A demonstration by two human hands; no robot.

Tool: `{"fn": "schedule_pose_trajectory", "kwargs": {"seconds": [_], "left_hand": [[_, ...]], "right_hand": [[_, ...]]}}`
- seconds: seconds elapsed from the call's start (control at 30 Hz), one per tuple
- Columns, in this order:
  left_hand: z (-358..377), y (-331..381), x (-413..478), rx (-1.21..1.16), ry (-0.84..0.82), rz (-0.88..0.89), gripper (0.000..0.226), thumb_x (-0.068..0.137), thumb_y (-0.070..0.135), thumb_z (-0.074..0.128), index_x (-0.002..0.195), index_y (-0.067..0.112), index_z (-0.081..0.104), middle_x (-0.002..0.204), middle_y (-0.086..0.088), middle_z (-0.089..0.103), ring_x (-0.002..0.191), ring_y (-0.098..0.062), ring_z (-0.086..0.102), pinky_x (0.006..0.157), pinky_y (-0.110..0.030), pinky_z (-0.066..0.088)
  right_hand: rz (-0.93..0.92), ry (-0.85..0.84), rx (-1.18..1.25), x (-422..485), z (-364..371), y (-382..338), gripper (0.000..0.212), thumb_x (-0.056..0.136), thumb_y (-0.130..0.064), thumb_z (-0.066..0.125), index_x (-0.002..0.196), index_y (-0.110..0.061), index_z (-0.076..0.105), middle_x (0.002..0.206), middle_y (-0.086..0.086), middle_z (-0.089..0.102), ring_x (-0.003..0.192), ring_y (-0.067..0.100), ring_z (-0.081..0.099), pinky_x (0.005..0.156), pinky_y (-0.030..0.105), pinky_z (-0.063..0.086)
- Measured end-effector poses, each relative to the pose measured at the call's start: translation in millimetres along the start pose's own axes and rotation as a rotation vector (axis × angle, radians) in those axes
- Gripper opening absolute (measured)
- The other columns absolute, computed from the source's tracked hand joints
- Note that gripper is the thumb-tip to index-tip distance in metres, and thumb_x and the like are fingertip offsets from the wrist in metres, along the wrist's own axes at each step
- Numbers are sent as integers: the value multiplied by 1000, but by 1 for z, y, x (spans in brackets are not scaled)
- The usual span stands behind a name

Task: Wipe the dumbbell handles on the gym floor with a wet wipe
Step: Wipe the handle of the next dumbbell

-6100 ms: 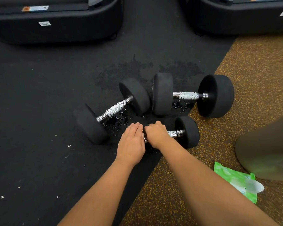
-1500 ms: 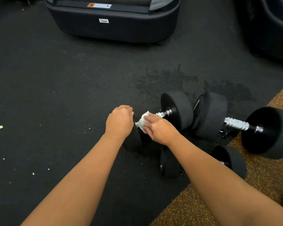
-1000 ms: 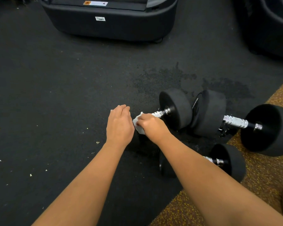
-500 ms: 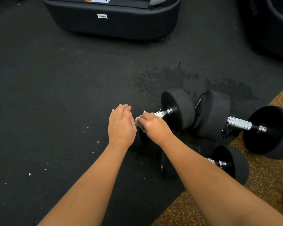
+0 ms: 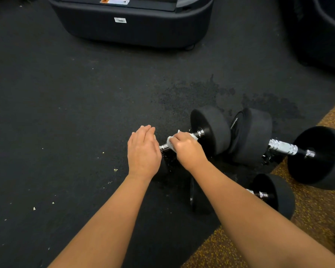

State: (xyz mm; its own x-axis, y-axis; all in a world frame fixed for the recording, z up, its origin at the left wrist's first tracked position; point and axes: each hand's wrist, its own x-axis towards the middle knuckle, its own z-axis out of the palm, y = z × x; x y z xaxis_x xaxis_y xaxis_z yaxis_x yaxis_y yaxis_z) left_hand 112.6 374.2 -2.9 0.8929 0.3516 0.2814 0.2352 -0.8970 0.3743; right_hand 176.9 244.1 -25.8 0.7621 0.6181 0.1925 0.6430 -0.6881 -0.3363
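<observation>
Now right grip (image 5: 188,149) pinches wipe (image 5: 170,142) round handle (image 5: 163,147); left grip (image 5: 143,149), fingers flat & together, rests on dumbbell (image 5: 211,130) near end, prob. to stop rolling.

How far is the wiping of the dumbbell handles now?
In hand: the right hand grips the wipe round the handle of the left dumbbell, while the left hand lies flat over its left end. Probably done: the small dumbbell, where both hands worked earlier. Left: likely the big dumbbell, its handle bare.
</observation>
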Motion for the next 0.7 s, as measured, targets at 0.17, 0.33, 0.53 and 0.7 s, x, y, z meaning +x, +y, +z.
{"fn": "schedule_pose_trajectory", "kwargs": {"seconds": [0.17,0.33,0.53,0.7], "left_hand": [[1,0,0,10,-7,-8,50,93,26,26,122,4,60,127,-9,59,126,-25,50,110,-43,33],[0,0,0,-2,-3,-5,50,93,26,26,122,4,61,128,-9,59,126,-25,50,110,-44,33],[1,1,-1,-25,18,0,48,93,25,28,119,4,62,126,-10,60,125,-27,51,110,-44,33],[3,0,-1,-24,28,-7,48,93,24,28,118,3,63,124,-10,60,124,-27,52,109,-44,33]], "right_hand": [[-102,24,-57,-1,4,-9,22,64,0,75,83,-5,67,80,12,62,76,30,60,68,39,52],[-257,-4,-78,3,5,-12,18,62,0,76,76,-4,65,74,12,62,70,30,60,67,39,54],[-174,39,-111,-1,-10,22,28,51,1,83,70,-8,64,72,7,60,63,24,59,45,24,42],[-107,39,-3,0,7,20,27,56,7,78,69,-8,61,74,7,58,68,26,56,41,32,47]]}}
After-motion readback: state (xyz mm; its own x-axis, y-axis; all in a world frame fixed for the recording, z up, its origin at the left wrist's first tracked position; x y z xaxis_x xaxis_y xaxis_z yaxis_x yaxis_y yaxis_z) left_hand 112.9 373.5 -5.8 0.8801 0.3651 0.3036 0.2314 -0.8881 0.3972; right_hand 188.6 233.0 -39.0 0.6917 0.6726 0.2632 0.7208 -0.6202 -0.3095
